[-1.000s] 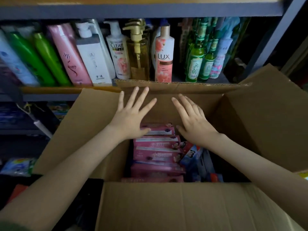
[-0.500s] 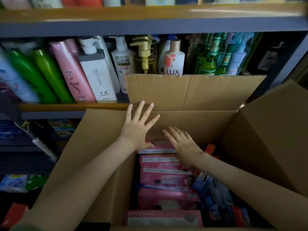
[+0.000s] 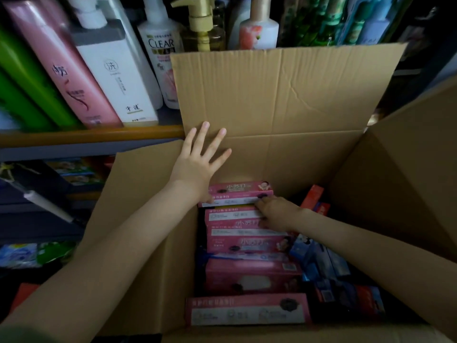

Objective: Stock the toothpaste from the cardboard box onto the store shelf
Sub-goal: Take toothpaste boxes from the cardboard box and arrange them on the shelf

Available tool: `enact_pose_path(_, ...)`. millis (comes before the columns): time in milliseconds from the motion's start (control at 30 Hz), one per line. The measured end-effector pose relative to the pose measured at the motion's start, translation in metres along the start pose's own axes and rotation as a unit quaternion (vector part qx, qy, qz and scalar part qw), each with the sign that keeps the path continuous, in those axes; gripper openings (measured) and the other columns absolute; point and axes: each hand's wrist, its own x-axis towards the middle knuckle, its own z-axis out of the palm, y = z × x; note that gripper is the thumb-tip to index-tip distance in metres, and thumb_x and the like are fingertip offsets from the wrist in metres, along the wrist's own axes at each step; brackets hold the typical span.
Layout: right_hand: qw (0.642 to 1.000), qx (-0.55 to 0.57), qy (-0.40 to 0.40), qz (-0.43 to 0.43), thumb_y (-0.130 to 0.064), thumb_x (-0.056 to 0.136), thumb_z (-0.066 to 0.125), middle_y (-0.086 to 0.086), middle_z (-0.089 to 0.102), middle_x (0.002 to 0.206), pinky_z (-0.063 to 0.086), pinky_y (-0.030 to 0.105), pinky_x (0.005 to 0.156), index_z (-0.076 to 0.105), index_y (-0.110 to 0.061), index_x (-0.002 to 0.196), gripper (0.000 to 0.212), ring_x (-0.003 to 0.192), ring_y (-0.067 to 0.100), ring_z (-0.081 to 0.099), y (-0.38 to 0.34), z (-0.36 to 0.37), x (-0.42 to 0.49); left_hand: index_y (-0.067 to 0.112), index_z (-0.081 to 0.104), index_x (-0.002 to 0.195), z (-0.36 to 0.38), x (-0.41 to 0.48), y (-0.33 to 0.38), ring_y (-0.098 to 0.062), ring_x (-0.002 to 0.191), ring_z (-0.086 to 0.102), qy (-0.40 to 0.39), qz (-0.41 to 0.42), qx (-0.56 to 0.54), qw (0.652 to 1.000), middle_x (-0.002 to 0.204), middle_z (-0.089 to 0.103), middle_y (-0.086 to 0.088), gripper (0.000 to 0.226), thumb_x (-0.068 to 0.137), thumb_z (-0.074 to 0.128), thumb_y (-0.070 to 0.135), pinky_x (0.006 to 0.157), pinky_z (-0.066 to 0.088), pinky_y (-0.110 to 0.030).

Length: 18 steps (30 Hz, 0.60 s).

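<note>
Two hands: left hand (image 3: 195,167) fingers (image 3: 201,137) spread on cardboard box (image 3: 284,157); right hand (image 3: 279,214) on toothpaste (image 3: 237,191), grip unclear

the raised far flap of the cardboard box (image 3: 284,95) hides the lower halves of a gold pump bottle (image 3: 201,28) and a white bottle with a pink flower (image 3: 258,30), whose tops the upper edge cuts off. the right hand (image 3: 277,214) lies in shadow among the pink toothpaste cartons (image 3: 247,238); whether its fingers grip one cannot be told. print on the blue cartons (image 3: 321,261) is too dim to read. goods on the lower shelf (image 3: 74,169) are dark and blurred.
</note>
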Motion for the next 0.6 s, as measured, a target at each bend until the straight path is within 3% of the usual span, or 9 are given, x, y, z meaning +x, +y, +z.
enact_pose_path(100,1.0,0.027,0.007,-0.011,-0.033,0.093,0.056,0.009,0.044,0.137,0.043,0.036,0.098,0.027,-0.015,0.148,0.065,0.121,0.027,0.047,0.003,-0.005,-0.001,0.031,-0.002,0.154,-0.002,-0.001,-0.001,-0.049,0.136,-0.031,-0.007,0.011,-0.008,1.0,0.148,-0.042,-0.017,0.112,0.07,0.05,0.084,0.11,-0.016,-0.06)
enact_pose_path(233,0.988,0.15,0.037,-0.028,-0.028,0.092,0.059,0.004,0.045,0.133,0.043,0.034,0.099,0.043,-0.016,0.138,0.05,0.117,0.022,0.05,0.015,-0.022,-0.012,0.037,0.03,0.149,-0.008,-0.004,-0.005,-0.048,0.135,-0.033,-0.014,0.028,-0.047,0.998,0.148,-0.042,-0.016,0.092,0.072,0.047,0.084,0.11,-0.018,-0.061)
enact_pose_path(333,0.966,0.251,0.059,-0.025,-0.028,0.092,0.061,0.001,0.044,0.122,0.046,0.024,0.085,0.046,-0.014,0.135,0.047,0.101,0.013,0.053,0.025,-0.042,-0.022,0.039,0.051,0.135,-0.011,-0.005,-0.008,-0.047,0.134,-0.037,-0.019,0.041,-0.09,0.995,0.147,-0.043,-0.013,0.08,0.073,0.037,0.087,0.108,-0.023,-0.062)
enact_pose_path(433,0.946,0.311,0.089,-0.029,-0.032,0.089,0.065,-0.001,0.048,0.116,0.044,0.02,0.084,0.051,-0.018,0.129,0.045,0.104,0.013,0.052,0.034,-0.059,-0.031,0.039,0.059,0.126,-0.014,-0.004,-0.01,-0.045,0.131,-0.042,-0.028,0.05,-0.12,0.991,0.145,-0.045,-0.01,0.085,0.067,0.03,0.093,0.104,-0.028,-0.061)
enact_pose_path(600,0.912,0.397,0.083,-0.058,-0.028,0.088,0.065,-0.005,0.051,0.112,0.046,0.01,0.078,0.056,-0.02,0.124,0.038,0.101,0.007,0.056,0.037,-0.069,-0.042,0.034,0.062,0.119,-0.019,-0.006,-0.015,-0.04,0.124,-0.05,-0.028,0.077,-0.154,0.985,0.141,-0.048,-0.007,0.079,0.068,0.04,0.09,0.096,-0.038,-0.055)
